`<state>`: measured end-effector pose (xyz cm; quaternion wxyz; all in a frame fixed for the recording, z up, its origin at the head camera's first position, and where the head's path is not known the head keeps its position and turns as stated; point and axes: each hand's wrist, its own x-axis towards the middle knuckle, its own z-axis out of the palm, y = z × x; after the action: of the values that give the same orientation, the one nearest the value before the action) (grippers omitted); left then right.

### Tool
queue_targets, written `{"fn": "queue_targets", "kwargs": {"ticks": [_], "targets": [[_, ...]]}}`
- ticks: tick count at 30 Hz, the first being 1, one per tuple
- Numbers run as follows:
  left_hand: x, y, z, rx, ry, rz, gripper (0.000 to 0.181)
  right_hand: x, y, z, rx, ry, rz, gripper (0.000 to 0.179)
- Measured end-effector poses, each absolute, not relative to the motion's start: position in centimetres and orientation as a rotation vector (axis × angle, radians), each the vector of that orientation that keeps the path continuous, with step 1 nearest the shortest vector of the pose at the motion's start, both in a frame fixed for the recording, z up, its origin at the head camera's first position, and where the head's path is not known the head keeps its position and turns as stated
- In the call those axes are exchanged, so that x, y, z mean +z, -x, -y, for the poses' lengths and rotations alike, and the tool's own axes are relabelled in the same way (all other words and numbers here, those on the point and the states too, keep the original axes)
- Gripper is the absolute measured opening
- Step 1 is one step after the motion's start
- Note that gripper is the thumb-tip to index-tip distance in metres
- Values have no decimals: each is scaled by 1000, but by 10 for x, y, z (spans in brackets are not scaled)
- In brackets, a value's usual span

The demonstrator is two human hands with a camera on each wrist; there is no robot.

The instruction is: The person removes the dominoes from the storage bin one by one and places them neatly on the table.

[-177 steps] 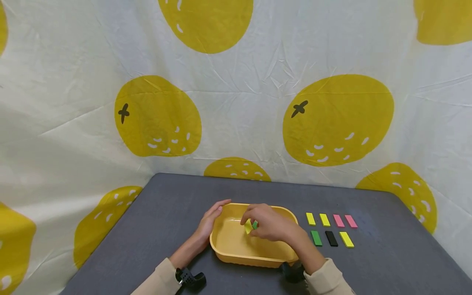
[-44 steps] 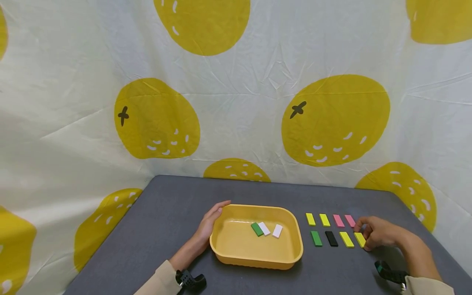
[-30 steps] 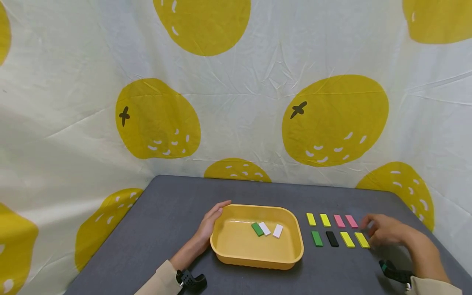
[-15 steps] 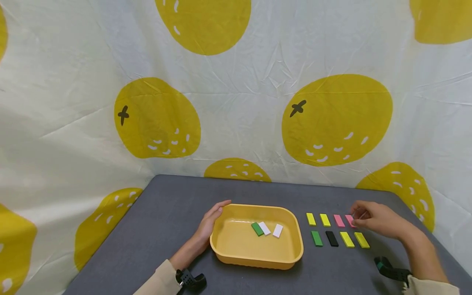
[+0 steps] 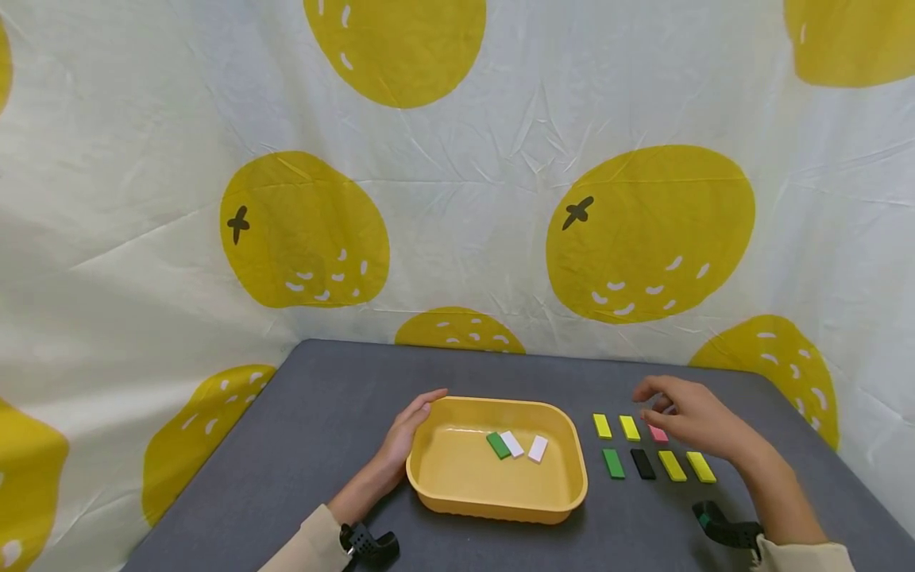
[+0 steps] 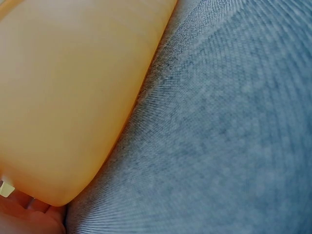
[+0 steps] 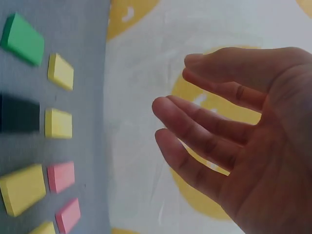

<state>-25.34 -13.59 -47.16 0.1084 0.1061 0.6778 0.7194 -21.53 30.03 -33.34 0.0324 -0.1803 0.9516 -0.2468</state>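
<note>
My left hand (image 5: 400, 437) rests against the left side of the yellow plastic tray (image 5: 500, 508), its fingers lying along the outer wall toward the far corner. In the left wrist view the tray's wall (image 6: 73, 97) fills the left part, with fingers only partly visible. One green tile (image 5: 498, 445) and two white tiles (image 5: 538, 448) lie in the tray. My right hand (image 5: 689, 409) hovers above the far row of tiles, fingers apart and holding nothing. It covers one pink tile and part of another pink tile (image 5: 658, 434) in the head view; both pink tiles (image 7: 61, 176) show in the right wrist view.
Right of the tray, domino-sized tiles lie in two rows on the grey table (image 5: 357, 381). The far row also has two yellow tiles (image 5: 630, 428). The near row has a green tile (image 5: 613, 463), a black tile (image 5: 642, 464) and two yellow tiles (image 5: 672, 466). A patterned cloth (image 5: 465, 238) hangs behind.
Earlier my right hand held a yellow tile over the tray. That tile now lies at the near row's right end. The empty hand has since moved up and leftward. My left hand has stayed put.
</note>
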Motion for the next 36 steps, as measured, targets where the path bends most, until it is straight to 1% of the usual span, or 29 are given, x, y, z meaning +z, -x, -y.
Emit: {"fn": "queue_targets", "kwargs": {"ticks": [7, 17, 23, 30, 36], "targets": [[-472, 254, 136, 2120, -307, -1981, 49, -331, 214, -270, -789, 694, -2909, 22], [-472, 254, 136, 2130, -312, -1965, 49, -335, 222, -226, -780, 906, -2884, 15], [-471, 254, 137, 2139, -317, -1950, 49, -340, 227, -196, -767, 966, -2855, 13], [-470, 254, 137, 2142, -306, -1944, 50, -349, 231, -165, -727, 1036, -2808, 15], [-469, 254, 137, 2127, -312, -1959, 51, -355, 233, -142, -713, 1037, -2752, 17]]}}
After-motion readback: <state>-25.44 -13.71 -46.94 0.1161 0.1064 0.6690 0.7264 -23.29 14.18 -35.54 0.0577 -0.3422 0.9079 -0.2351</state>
